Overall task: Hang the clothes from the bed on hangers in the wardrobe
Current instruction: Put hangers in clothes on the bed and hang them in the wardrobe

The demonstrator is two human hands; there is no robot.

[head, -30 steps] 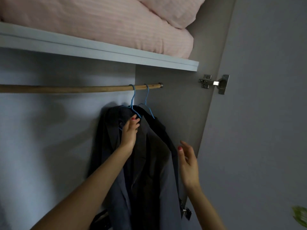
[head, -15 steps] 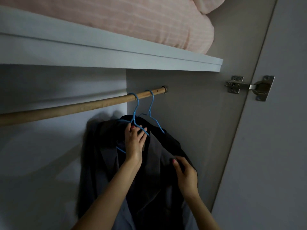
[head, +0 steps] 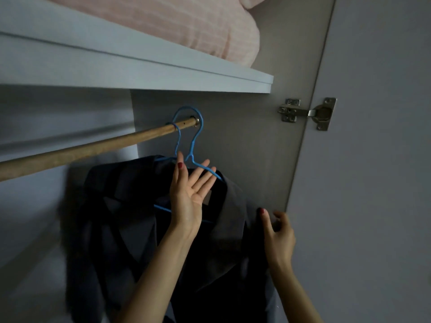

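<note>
Two blue hangers (head: 193,145) hook over the wooden rail (head: 93,148) at its right end inside the wardrobe. Dark grey jackets (head: 112,229) hang from them, one in front of the other. My left hand (head: 189,194) is spread with straight fingers in front of the collar, its fingertips at the right hanger's neck. My right hand (head: 277,231) is low on the right, fingers loosely curled, thumb touching the right shoulder of the front jacket. Neither hand holds anything.
A white shelf (head: 163,73) runs just above the rail and carries pink folded bedding (head: 186,24). The wardrobe's side panel (head: 251,148) stands right behind the hangers. The open door (head: 377,159) with a metal hinge (head: 307,113) is on the right.
My left hand has let go of the hanger and spread its fingers. My right hand has come off the jacket front and moved right to its shoulder edge. The view has moved closer and left.
</note>
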